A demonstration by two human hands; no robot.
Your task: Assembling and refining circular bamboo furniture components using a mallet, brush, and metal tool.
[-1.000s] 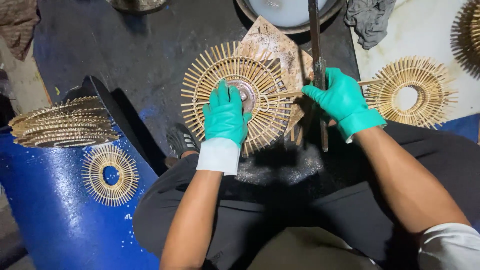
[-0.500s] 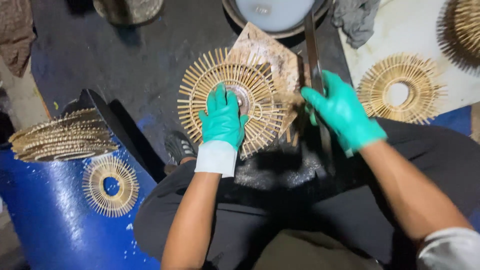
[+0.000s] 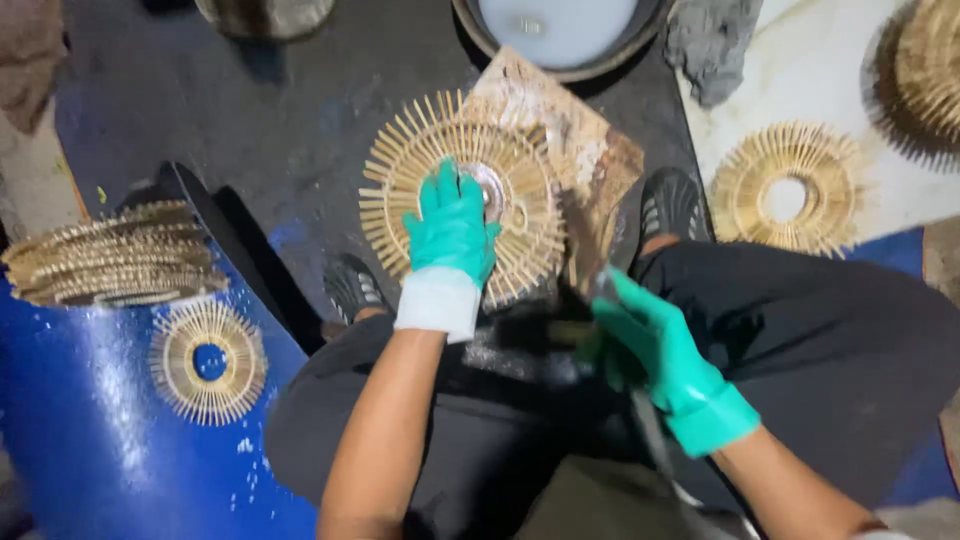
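Pressing hand: the left hand [image 3: 452,228], in a green glove with a white cuff, lies flat with fingers spread on the sunburst disc [image 3: 462,195], covering its lower middle part beside the shiny hub.
Disc: a round wheel of thin bamboo sticks fanning out from a centre ring; it lies on a worn brown board [image 3: 580,150] on the dark floor [image 3: 240,130], just ahead of the person's knees.
Other hand: the right hand [image 3: 640,335], also green-gloved, is down to the right of the disc, apart from it, fingers curled around a dark, blurred tool [image 3: 600,275]; what kind of tool I cannot tell.
Feet: two dark shoes, one [image 3: 352,285] left of the disc's lower edge, one [image 3: 668,205] right of the board.
Left side: a stack of finished discs [image 3: 110,255] and one single disc [image 3: 207,360] rest on a blue drum [image 3: 90,450].
Right side: another single disc [image 3: 785,190] lies on a white sheet [image 3: 800,70], with more discs [image 3: 930,60] at the far corner.
Top: a round basin [image 3: 560,30] with pale liquid sits just beyond the board, a grey rag [image 3: 710,45] beside it.
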